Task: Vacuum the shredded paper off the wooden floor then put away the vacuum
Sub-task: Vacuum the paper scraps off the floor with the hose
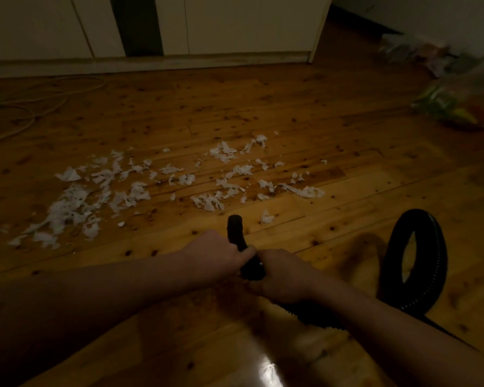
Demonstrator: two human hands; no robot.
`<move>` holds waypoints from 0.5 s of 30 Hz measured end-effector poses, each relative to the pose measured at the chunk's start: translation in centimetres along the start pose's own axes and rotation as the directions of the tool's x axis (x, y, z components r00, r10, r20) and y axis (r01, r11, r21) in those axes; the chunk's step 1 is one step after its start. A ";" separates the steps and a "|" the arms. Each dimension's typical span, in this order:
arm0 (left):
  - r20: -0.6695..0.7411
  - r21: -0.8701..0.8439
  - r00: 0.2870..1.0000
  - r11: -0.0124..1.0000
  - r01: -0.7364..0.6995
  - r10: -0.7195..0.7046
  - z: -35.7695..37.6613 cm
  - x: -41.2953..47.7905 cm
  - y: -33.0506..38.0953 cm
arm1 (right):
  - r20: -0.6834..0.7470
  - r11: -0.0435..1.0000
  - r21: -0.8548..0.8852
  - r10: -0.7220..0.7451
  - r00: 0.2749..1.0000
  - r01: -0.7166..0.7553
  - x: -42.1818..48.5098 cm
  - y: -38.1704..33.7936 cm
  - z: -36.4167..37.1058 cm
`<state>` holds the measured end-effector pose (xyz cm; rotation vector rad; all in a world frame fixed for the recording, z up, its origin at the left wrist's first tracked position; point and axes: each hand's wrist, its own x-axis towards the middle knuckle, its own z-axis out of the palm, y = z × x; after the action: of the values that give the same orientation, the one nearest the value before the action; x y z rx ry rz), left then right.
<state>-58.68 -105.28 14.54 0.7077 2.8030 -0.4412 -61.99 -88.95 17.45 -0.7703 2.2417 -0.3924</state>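
Both hands grip the black nozzle (pixel 234 228), my left hand (pixel 215 248) ahead, right hand (pixel 282 277) behind. The shredded paper (pixel 140 185) lies scattered just beyond on the wooden floor (pixel 319 107); I should keep the mouth low and sweep slowly.

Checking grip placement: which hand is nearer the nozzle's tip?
Left. The left hand grips the nozzle just below its tip; the right hand holds it farther back, toward the hose.

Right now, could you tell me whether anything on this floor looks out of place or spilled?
Yes: shredded white paper lies scattered across the wooden floor, ahead of the black hose nozzle gripped by the left hand and right hand.
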 end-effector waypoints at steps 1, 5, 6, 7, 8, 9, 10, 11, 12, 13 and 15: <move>0.001 0.005 1.000 1.000 0.010 -0.010 0.2 0.1 -0.1 | -0.064 0.983 -0.184 0.007 0.998 -0.018 -0.5 -0.2 0.1; 0.024 0.008 0.994 0.994 0.106 -0.106 0.2 0.4 -1.4 | -0.271 0.834 -0.538 -0.032 0.962 -0.123 -2.7 0.2 1.1; 0.038 0.005 0.993 0.993 0.115 -0.115 0.2 0.4 -1.4 | -0.282 0.824 -0.556 -0.060 0.957 -0.112 -2.9 0.5 1.4; 0.058 -0.004 0.991 0.993 0.119 -0.118 0.2 0.5 -1.3 | -0.281 0.819 -0.565 -0.080 0.956 -0.098 -2.9 0.8 1.5; 0.081 -0.020 0.990 0.993 0.115 -0.113 0.3 0.6 -1.0 | -0.273 0.819 -0.568 -0.093 0.957 -0.083 -2.8 1.4 1.5; 0.096 -0.046 0.990 0.993 0.110 -0.105 0.4 0.8 -0.8 | -0.265 0.825 -0.561 -0.095 0.960 -0.073 -2.6 2.1 1.5; 0.106 -0.073 0.990 0.992 0.101 -0.093 0.5 0.9 -0.6 | -0.256 0.837 -0.543 -0.088 0.963 -0.068 -2.3 2.9 1.5; 0.111 -0.095 0.990 0.991 0.096 -0.085 0.7 1.0 -0.5 | -0.252 0.852 -0.519 -0.076 0.965 -0.069 -2.0 3.7 1.6; 0.122 -0.112 0.989 0.989 0.100 -0.086 0.7 1.0 -0.5 | -0.250 0.864 -0.497 -0.059 0.966 -0.076 -1.7 4.3 1.7; 0.140 -0.132 0.986 0.985 0.111 -0.093 0.8 1.0 -0.5 | -0.247 0.874 -0.479 -0.041 0.968 -0.085 -1.3 5.0 1.9; 0.171 -0.178 0.981 0.976 0.127 -0.096 0.9 0.7 -0.6 | -0.246 0.887 -0.449 -0.007 0.969 -0.107 -0.7 6.1 2.2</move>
<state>-59.45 -105.80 13.69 0.4540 2.6930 -0.2354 -62.54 -83.95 13.37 -0.9409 2.6221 0.0900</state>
